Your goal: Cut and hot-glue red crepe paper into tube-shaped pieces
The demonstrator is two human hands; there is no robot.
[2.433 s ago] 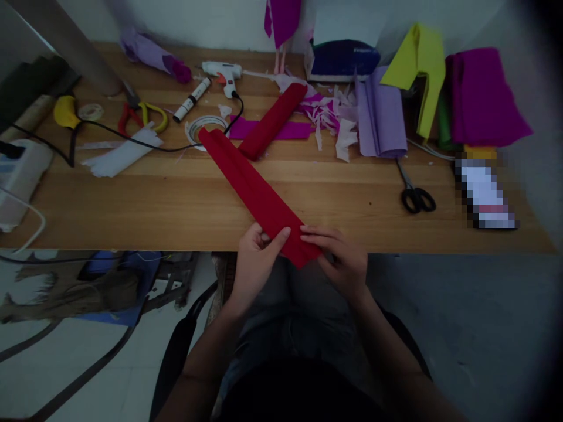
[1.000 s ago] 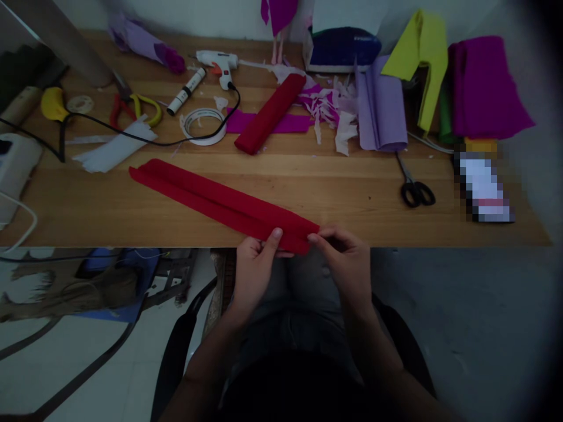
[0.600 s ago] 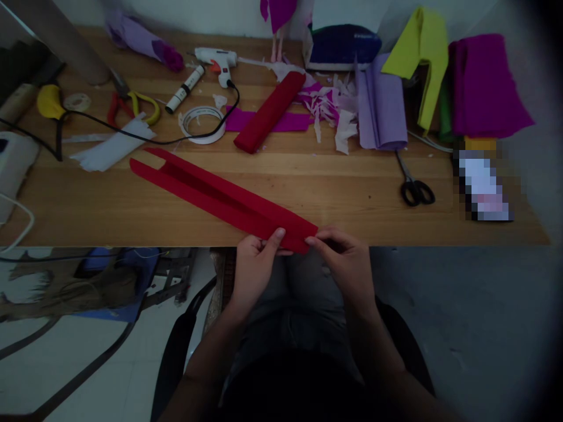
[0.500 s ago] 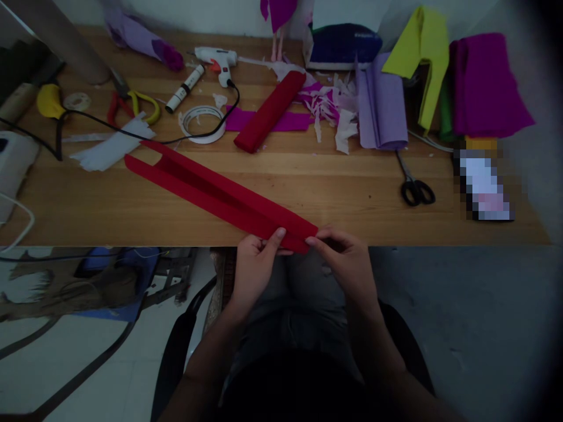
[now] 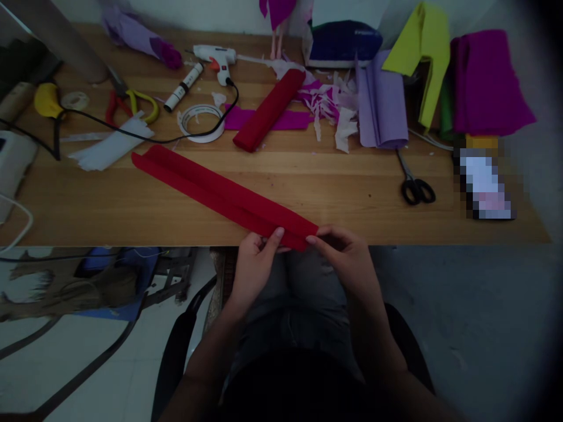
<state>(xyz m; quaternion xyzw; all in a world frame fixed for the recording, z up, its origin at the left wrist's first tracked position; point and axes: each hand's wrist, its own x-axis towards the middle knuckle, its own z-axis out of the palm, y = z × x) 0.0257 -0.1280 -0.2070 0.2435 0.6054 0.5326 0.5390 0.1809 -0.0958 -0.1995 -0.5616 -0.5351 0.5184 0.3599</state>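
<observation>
We hold a long red paper strip (image 5: 220,190) by its near end, right at the front edge of the worktop (image 5: 308,176). The strip is folded along its length and lies flat on the wood. It runs away from us toward ten o'clock, and its far end stops just beside a white paper scrap (image 5: 109,146).

Our left hand (image 5: 257,261) pinches the near end, with the thumb on top of the red paper and the fingers curled under. Our right hand (image 5: 345,258) pinches the same end from the three o'clock side, with its fingertips closed on the corner. Both hands hang just off the worktop edge, above our lap.

At twelve o'clock from the strip lies a red paper roll (image 5: 268,111), well apart from it, resting on a magenta paper piece (image 5: 268,120). Next to that, at eleven o'clock, sits a tape ring (image 5: 200,123) with a black cord (image 5: 132,135) going past it. A white glue gun (image 5: 215,57) and a glue stick (image 5: 183,97) lie farther back.

At two o'clock we see black scissors (image 5: 413,184), and behind them a folded lilac paper (image 5: 380,105). Yellow paper (image 5: 422,58) and purple paper (image 5: 486,82) are stacked at the far right. Red and yellow pliers (image 5: 132,105) lie far off at ten o'clock.
</observation>
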